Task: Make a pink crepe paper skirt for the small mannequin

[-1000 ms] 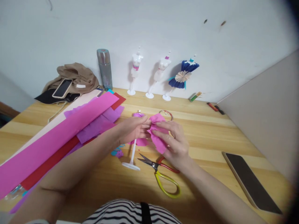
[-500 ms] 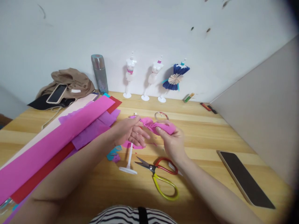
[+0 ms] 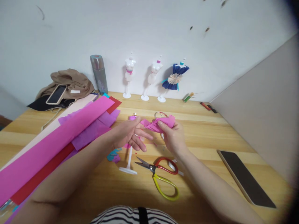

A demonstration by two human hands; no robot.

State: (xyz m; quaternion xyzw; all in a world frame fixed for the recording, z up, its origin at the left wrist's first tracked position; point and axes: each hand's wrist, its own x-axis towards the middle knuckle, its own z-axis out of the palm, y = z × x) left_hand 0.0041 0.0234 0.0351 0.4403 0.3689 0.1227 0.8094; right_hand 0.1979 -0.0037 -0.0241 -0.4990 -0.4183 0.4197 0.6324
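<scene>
My left hand [image 3: 129,134] holds a small white doll mannequin [image 3: 129,159] by its torso, thumb and forefinger pinched near its neck, the other fingers spread below. My right hand [image 3: 172,137] pinches a gathered piece of pink crepe paper [image 3: 158,123] that runs across to the mannequin's top. The mannequin's round base rests on the wooden table [image 3: 210,130]. Red-and-yellow scissors [image 3: 161,177] lie just in front of my hands.
Long pink, purple and red paper sheets [image 3: 58,137] lie on the left. Three mannequins [image 3: 151,77] and a flask [image 3: 99,74] stand by the wall. A phone [image 3: 246,179] lies at right, another [image 3: 56,94] rests on a brown bag. A tape ring [image 3: 160,114] lies behind my hands.
My right hand has pulled the pink paper from a flat piece into a gathered strip and lifted it away from my body. My left hand's lower fingers have spread. The camera tilted slightly.
</scene>
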